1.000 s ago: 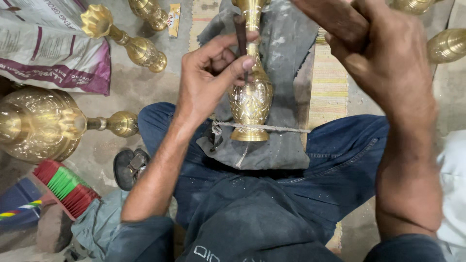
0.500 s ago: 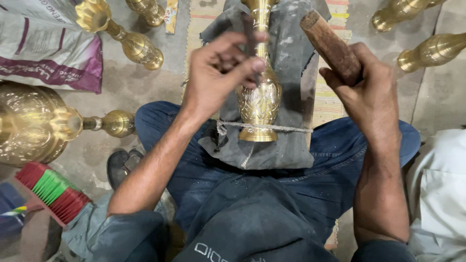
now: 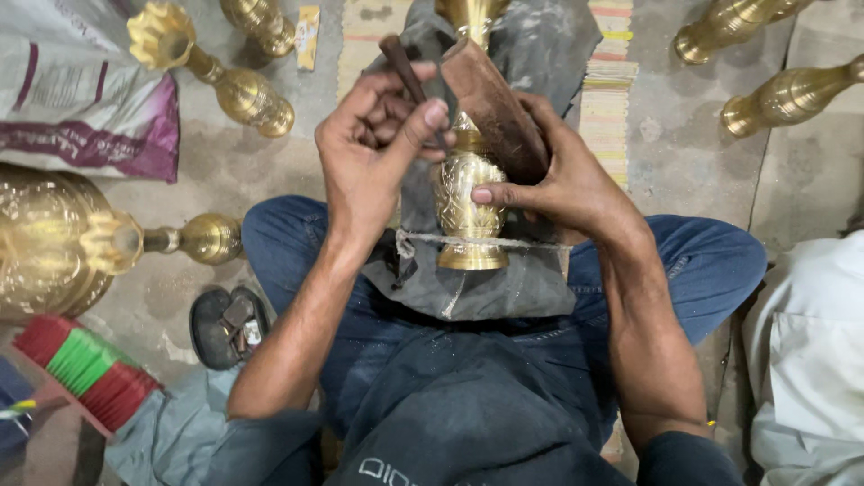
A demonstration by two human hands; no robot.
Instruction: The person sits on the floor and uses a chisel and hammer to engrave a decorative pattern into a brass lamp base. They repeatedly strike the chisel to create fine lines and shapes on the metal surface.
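Vase: the brass vase (image 3: 468, 202) lies across the lap on a grey cloth (image 3: 504, 288), tied down with string; heavy, rigid, slick, I'd judge.
Left hand: left hand (image 3: 373, 157) pinches a dark punch (image 3: 402, 67).
Right hand: right hand (image 3: 562, 184) grips a wooden mallet (image 3: 490, 108), thumb steadying the body.
Hold: best by the foot.

The grey concrete floor (image 3: 252, 171) carries brass pieces all round: two goblet-shaped stands (image 3: 211, 76) at the upper left, a large round brass vessel (image 3: 45, 238) at the left edge, two long brass vases (image 3: 787, 94) at the upper right. A printed sack (image 3: 81, 108), a striped mat (image 3: 612, 99), a dark sandal (image 3: 229, 324) and a red-and-green brush (image 3: 85, 369) also lie there.
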